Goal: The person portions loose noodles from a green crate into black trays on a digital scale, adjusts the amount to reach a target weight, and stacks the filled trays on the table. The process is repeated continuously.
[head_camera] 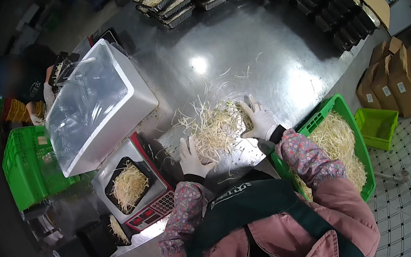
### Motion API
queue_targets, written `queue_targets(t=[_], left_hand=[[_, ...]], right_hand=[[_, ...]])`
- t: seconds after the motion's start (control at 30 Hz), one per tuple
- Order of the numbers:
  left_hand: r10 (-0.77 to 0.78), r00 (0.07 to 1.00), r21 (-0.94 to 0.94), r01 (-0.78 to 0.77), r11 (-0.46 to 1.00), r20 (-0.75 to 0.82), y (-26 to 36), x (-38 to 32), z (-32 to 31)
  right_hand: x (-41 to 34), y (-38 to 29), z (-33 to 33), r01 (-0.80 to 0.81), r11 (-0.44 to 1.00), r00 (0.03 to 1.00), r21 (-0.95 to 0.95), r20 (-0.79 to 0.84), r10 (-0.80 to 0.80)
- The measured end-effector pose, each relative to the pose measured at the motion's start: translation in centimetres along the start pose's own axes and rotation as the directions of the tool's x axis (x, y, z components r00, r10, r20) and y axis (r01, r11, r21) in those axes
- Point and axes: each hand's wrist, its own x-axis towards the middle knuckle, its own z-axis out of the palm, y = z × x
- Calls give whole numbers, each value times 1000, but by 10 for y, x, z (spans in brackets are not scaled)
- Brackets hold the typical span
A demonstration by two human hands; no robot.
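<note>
A loose heap of bean sprouts (213, 127) lies on the steel table in front of me. My left hand (193, 159), in a white glove, rests at the heap's near left side with thumb and fingers spread. On the heap's right side is my right hand (258, 119), also gloved, its fingers apart and touching the sprouts' edge. Neither hand is closed around anything. Left of my left hand, a black plastic tray filled with sprouts (130, 186) sits on a red and silver digital scale (157, 204).
A white foam box (138, 98) with clear plastic lids stands beyond the scale. To my right is a green crate (365, 169) of sprouts. Filled trays (172, 7) are stacked at the back, more dark trays (330, 8) at far right. A co-worker (31, 78) handles a tray.
</note>
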Motion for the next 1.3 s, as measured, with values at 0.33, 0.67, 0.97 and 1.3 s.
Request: queue_targets(t=[0.33,0.67,0.97,1.3], left_hand=[[80,983,-233,-118,965,-165,-22,33,46],[246,917,-388,-361,848,-315,19,-35,-15],[9,1000,-125,-7,992,15,6,-52,10],[3,998,-176,-15,984,-66,-21,-12,32]], right_hand=[[20,-22,48,122,950,985,287,-154,-80],[-8,-28,-1,54,640,995,766,-94,29],[-29,-25,25,115,990,981,78,149,-126],[-11,-20,41,47,987,998,154,-51,-39]])
